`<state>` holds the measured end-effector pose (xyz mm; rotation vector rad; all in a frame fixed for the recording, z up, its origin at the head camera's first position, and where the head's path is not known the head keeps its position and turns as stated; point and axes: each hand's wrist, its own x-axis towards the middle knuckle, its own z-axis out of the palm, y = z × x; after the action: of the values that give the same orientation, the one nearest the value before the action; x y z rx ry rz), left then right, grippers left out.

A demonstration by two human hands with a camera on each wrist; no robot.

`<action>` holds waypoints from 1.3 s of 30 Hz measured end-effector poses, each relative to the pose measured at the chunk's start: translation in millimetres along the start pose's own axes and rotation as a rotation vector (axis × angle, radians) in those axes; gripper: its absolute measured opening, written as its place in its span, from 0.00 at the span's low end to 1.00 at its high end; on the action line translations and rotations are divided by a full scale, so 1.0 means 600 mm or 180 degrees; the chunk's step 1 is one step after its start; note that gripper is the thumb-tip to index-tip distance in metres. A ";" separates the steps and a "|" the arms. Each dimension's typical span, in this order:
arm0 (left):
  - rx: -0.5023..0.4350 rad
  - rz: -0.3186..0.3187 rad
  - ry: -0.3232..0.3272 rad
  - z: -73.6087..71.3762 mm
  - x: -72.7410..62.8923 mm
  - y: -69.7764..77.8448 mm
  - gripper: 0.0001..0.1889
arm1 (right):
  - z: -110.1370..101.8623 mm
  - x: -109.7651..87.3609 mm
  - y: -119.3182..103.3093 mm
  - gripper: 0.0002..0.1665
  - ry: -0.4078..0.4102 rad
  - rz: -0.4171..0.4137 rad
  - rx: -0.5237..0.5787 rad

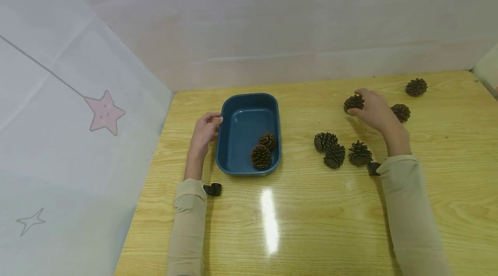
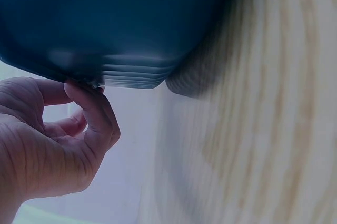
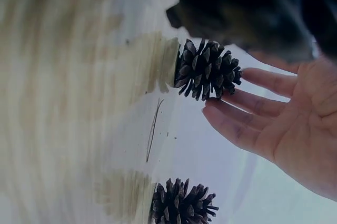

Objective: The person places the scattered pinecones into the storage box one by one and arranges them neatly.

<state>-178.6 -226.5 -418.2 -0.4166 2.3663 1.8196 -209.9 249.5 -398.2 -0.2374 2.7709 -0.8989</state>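
Observation:
A deep blue rectangular dish [image 1: 240,142] stands on the table with two brown pine cones [image 1: 260,156] in its near right corner. At its left side, my left hand [image 1: 204,132] pinches the rim with thumb and fingers; the left wrist view shows the hand [image 2: 68,134] against the dish's underside edge [image 2: 131,74]. On the right, my right hand [image 1: 374,109] reaches around a pine cone [image 1: 353,103] near the back. In the right wrist view its fairly straight fingers [image 3: 263,103] touch or nearly touch this cone [image 3: 208,70], which still rests on the table.
Three pine cones [image 1: 334,155] lie together between the dish and my right forearm. Another cone [image 1: 400,113] is just behind my right wrist, and one more [image 1: 416,87] lies at the back right. A pale sheet [image 1: 249,29] hangs behind the wooden table [image 1: 311,224].

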 end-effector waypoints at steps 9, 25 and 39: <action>0.0007 0.0017 0.0013 0.001 -0.001 0.001 0.20 | 0.002 0.001 0.003 0.34 -0.0003 -0.0056 -0.0036; 0.0021 0.0012 0.0040 0.000 0.001 0.000 0.20 | 0.008 0.000 0.006 0.22 -0.0055 -0.0007 -0.0124; -0.0009 0.0006 0.0041 0.001 0.001 0.000 0.19 | 0.002 -0.003 -0.004 0.35 -0.0117 0.0119 0.0065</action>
<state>-178.9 -226.2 -418.5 -0.4278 2.3737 1.8267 -207.8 247.4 -397.7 -0.1960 2.7218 -0.9042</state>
